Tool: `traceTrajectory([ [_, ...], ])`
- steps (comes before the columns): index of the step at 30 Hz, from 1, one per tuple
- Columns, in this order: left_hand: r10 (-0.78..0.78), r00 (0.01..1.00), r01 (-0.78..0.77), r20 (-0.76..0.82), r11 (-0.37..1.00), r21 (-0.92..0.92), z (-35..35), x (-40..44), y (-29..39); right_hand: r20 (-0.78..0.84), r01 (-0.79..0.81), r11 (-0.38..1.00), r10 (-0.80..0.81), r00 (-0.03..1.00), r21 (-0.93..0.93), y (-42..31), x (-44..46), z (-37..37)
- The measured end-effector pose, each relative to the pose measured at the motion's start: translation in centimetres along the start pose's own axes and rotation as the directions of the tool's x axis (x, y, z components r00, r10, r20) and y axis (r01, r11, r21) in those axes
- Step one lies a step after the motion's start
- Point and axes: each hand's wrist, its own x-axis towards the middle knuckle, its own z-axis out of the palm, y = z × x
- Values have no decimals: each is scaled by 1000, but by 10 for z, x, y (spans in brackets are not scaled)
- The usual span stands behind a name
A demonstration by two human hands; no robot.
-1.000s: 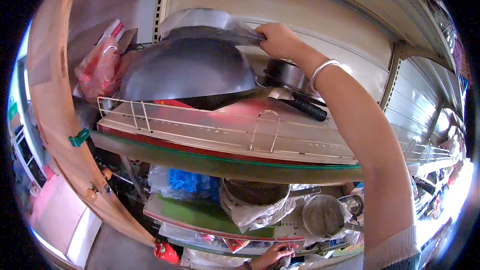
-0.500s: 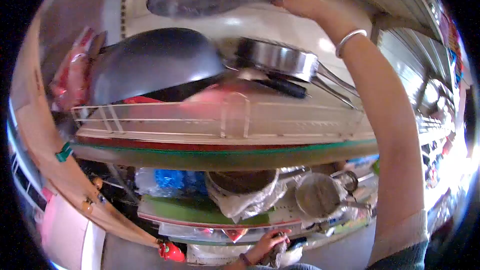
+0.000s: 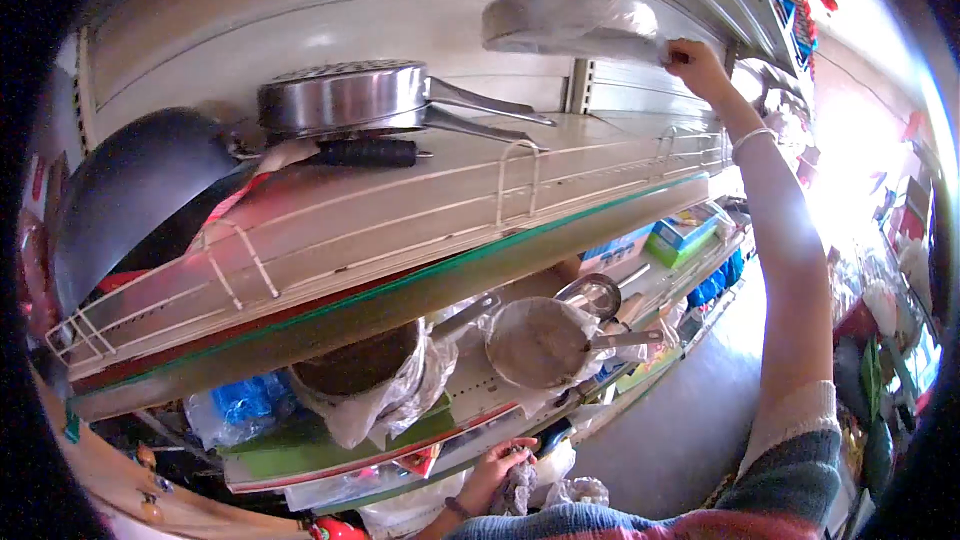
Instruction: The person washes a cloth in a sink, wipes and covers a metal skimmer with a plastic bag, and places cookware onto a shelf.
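High up on the right, my right hand (image 3: 700, 68) is closed round the handle of a frying pan (image 3: 570, 22) wrapped in clear plastic. The pan hangs in the air above the upper shelf (image 3: 610, 155), tilted so its side and underside face me. Low in the view, my left hand (image 3: 490, 472) has its fingers closed on a crumpled greyish cloth (image 3: 517, 488). On the upper shelf, left of the raised pan, are stacked steel pans (image 3: 345, 98) with long handles. A large dark wok (image 3: 140, 185) leans at the far left.
A white wire rail (image 3: 520, 175) runs along the upper shelf's front edge. The lower shelf bears a plastic-wrapped pot (image 3: 360, 355), a saucepan (image 3: 538, 342), a ladle-like steel item (image 3: 592, 292) and small boxes (image 3: 685, 230). A red object (image 3: 335, 528) is at the bottom left. Hanging goods line the right.
The view has turned to the right. My right hand has carried the wrapped frying pan rightwards along the upper shelf, past the stacked steel pans. My left hand still grips the cloth.
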Motion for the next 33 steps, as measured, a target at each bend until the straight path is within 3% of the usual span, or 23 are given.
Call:
traceTrajectory([
  [2, -27, 1000, 27, 4, 1000, 15, 0, 7, -6, 3, -110, 979, 112, 994, -172, 11, -12, 5],
  [4, -47, 999, 46, 13, 999, 12, -1, 12, -9, 6, -36, 951, 40, 999, -307, 23, -17, 13],
  [6, -60, 998, 61, 28, 998, -12, 1, 15, -5, 80, -119, 972, 137, 987, -203, 15, -22, 20],
  [7, -62, 998, 62, 8, 997, -42, 5, 13, -3, 100, -97, 954, 131, 986, -285, 23, -19, 29],
  [10, -84, 996, 84, 10, 993, -78, 3, 18, -4, 185, -65, 952, 124, 975, -298, 14, -16, 37],
  [13, -94, 995, 99, 38, 979, -175, 9, 12, 9, 168, -53, 946, 111, 980, -318, 18, -13, 48],
  [15, -107, 994, 110, 27, 981, -161, 12, 10, 15, 178, -13, 937, 80, 981, -350, 27, -12, 54],
  [21, -109, 994, 111, 19, 983, -145, 10, 17, 8, 277, -144, 923, 252, 927, -356, 20, -6, 56],
  [24, -128, 991, 131, 28, 983, -132, 6, 24, -3, 263, -163, 942, 243, 934, -292, 22, -10, 56],
  [30, -142, 989, 146, 43, 981, -125, 8, 29, -4, 505, -279, 946, 323, 801, -163, 19, -14, 53],
  [33, -122, 992, 127, 44, 984, -123, 6, 32, -7, 552, -226, 944, 325, 768, -242, 20, -14, 55],
])
